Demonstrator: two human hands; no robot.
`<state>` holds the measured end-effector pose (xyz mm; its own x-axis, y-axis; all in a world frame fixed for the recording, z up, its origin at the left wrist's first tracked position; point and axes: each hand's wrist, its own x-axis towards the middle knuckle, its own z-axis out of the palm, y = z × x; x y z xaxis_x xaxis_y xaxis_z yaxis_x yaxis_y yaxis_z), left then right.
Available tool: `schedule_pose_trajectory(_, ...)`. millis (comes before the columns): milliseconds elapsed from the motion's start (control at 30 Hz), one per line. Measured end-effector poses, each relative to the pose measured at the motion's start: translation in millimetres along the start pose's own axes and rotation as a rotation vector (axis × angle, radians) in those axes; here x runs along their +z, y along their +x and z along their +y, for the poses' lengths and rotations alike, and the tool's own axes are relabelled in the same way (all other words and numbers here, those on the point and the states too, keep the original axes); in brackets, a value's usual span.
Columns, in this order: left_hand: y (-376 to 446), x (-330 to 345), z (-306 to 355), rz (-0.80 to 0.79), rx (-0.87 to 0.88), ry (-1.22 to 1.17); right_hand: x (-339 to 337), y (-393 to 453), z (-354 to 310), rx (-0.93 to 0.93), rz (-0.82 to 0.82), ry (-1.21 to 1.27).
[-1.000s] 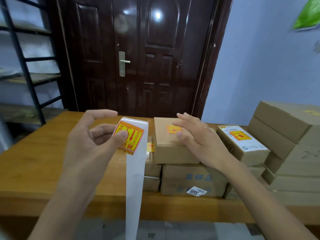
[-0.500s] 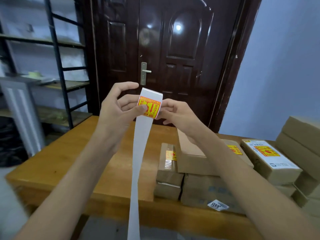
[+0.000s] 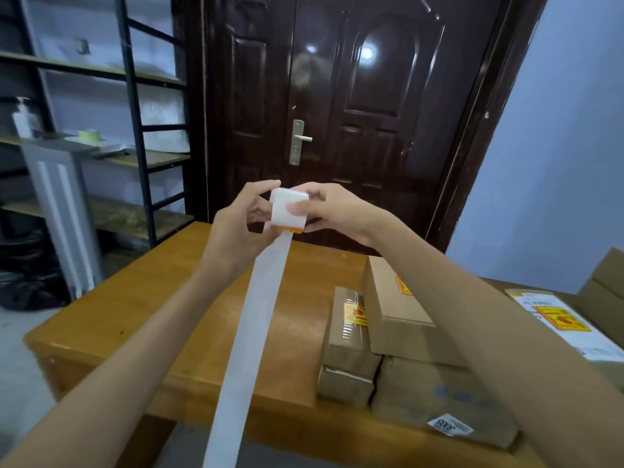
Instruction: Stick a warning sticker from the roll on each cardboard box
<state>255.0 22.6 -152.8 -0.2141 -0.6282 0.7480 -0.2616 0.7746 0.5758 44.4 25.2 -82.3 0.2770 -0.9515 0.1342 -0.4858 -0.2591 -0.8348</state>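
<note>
While both hands meet in front of the dark door [image 3: 354, 113], the items stand as follows.

Left hand [image 3: 243, 224]: raised above the table's far edge, fingers curled behind the sticker strip, gripping its top from the left side.

Right hand [image 3: 334, 211]: level with the left, thumb [image 3: 297, 208] pressed on the white backing face, remaining fingers curled behind; it pinches the same folded top from the right.

Sticker strip [image 3: 256, 319]: white backing paper, folded over at the top between the two hands, hanging down and toward the camera past the bottom of the frame. A yellow-and-red sticker edge [image 3: 287, 230] shows just below the fold.

Wooden table [image 3: 162, 298]: orange-brown, carrying the boxes on its right part.

Narrow cardboard box [image 3: 347, 336]: taped, yellow-red sticker on top, stacked on a smaller box.

Upper cardboard box [image 3: 395, 315]: just beside the narrow one, sticker partly hidden by the right forearm; rests on a lower box bearing a white tag [image 3: 449, 425].

White-labelled box [image 3: 557, 319]: to the right, yellow-red sticker on its label.

Plain boxes [image 3: 604, 285]: stacked at the far right edge, partly cut off.

Metal shelving [image 3: 135, 130]: left background, holding a pump bottle [image 3: 22, 119] and a pale tape roll [image 3: 88, 134].
</note>
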Motion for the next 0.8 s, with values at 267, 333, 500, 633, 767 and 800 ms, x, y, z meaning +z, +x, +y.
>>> schedule_pose_trajectory(267, -41.3, 25.5, -60.3, -0.136, -0.364, -0.22, 37.4, 22.3, 48.3, -0.217, -0.064, -0.7)
schedule_pose_trajectory(333, -47.2, 24.6, -63.5, -0.2, -0.494, -0.43, 41.4, 25.2, 61.8, -0.169, -0.113, -0.744)
schedule_pose_trajectory(500, -50.1, 38.5, -73.2, -0.178, -0.62, -0.365, 55.9, 32.7, 77.1, -0.01, -0.25, -0.888)
schedule_pose_trajectory(633, -48.5, 49.9, -83.9, -0.232, -0.583, -0.266, 49.6, 37.4, 76.8, 0.1, -0.365, -0.996)
schedule_pose_trajectory(767, -46.1, 49.3, -100.1, -0.341, -0.54, -0.067, 24.7, 34.9, 69.8, 0.144, -0.288, -0.937)
schedule_pose_trajectory(800, -45.9, 52.1, -102.4, -0.416, -0.495, 0.04, 20.4, 34.5, 69.1, 0.16, -0.265, -0.932)
